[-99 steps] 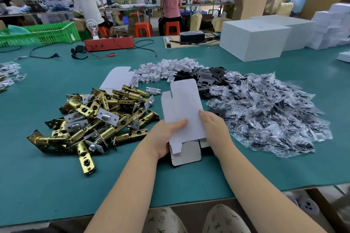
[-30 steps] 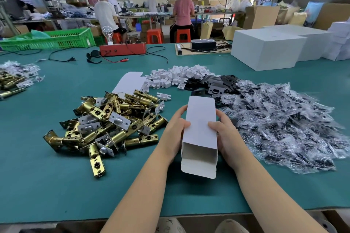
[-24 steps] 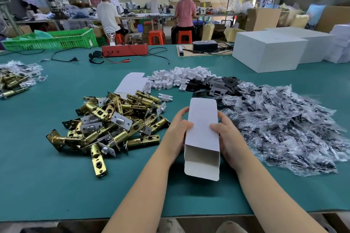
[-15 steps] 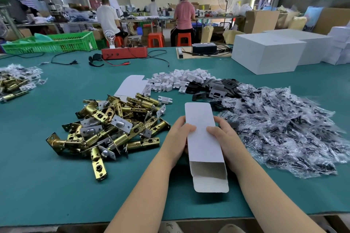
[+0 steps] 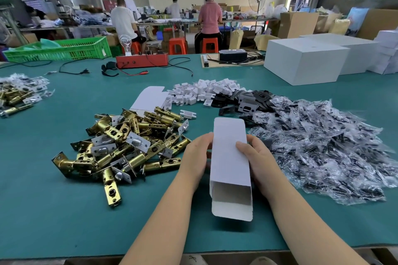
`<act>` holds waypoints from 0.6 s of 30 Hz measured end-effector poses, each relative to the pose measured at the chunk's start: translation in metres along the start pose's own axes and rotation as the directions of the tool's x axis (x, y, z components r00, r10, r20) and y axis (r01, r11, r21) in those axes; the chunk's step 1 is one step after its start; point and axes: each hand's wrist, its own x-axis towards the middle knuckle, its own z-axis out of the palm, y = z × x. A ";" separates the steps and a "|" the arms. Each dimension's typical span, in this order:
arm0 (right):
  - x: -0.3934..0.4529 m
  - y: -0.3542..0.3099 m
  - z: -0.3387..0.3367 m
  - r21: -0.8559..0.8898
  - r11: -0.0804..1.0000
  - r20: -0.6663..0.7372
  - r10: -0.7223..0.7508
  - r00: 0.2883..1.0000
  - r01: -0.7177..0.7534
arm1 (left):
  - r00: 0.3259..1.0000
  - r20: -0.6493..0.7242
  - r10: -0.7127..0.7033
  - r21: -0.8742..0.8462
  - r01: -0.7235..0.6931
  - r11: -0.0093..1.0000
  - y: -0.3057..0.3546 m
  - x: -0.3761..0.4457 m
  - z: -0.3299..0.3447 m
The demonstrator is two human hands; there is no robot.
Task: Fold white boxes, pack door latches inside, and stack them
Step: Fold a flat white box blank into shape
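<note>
Both hands — left hand (image 5: 197, 158), right hand (image 5: 257, 157) — grip a folded white box (image 5: 229, 157) at bench (image 5: 43, 211) centre, open end toward six o'clock; brass door latches (image 5: 122, 146) heaped at nine o'clock.

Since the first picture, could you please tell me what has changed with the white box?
The flat blank has been opened into a box, its near end open with the flap out. Both the left hand and right hand stayed gripping it. The latch pile lies unchanged.
</note>
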 end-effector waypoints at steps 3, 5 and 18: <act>0.001 0.001 0.000 -0.007 1.000 -0.009 -0.002 1.000 0.002 | 0.998 0.066 0.022 -0.046 -0.019 0.999 -0.002 0.000 0.000; 0.000 0.001 0.000 -0.048 0.999 0.027 0.010 1.000 -0.009 | 0.999 0.031 0.039 -0.032 -0.038 0.999 -0.003 0.000 0.000; -0.006 -0.013 -0.005 0.346 0.861 0.252 0.297 0.921 -0.373 | 0.987 0.148 -0.070 -0.370 0.121 0.921 -0.005 0.003 -0.002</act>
